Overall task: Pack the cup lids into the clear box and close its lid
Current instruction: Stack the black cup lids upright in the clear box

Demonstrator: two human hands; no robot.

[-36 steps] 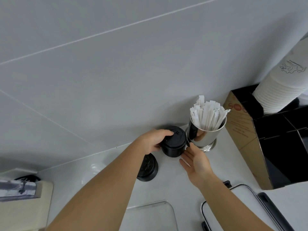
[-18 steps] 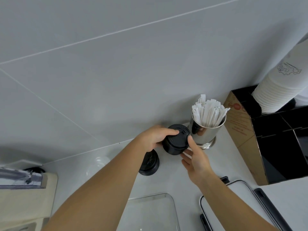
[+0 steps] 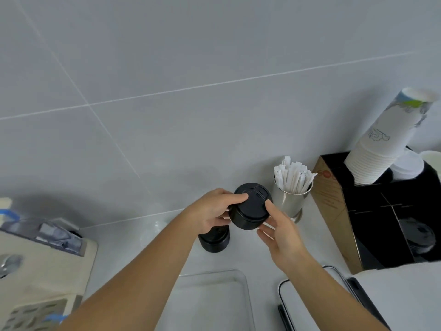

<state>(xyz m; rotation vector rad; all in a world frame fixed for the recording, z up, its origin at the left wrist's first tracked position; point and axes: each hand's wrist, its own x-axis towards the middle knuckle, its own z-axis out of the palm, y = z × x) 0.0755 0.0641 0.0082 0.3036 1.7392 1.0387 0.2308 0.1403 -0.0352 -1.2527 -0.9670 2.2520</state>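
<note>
Left hand [image 3: 210, 212] grips a black stack of cup lids [image 3: 250, 207] from its left side, thumb over the top rim, fingers curled underneath. Right hand [image 3: 280, 231] supports the same stack from the right: thumb against the rim, fingers fairly straight below it. The stack is lifted off the white tabletop [image 3: 248, 256] and tilted, top face toward the camera. A second black lid stack [image 3: 214, 240] sits on the tabletop just below the left hand, partly hidden by it. Clear box [image 3: 214, 299] is open, near the bottom edge, between the forearms. Its lid [image 3: 298, 304] lies to the right. A steel cup of wrapped straws [image 3: 292, 187] stands just right of the held stack. Black organiser with paper cups [image 3: 381, 149] at far right.
</note>
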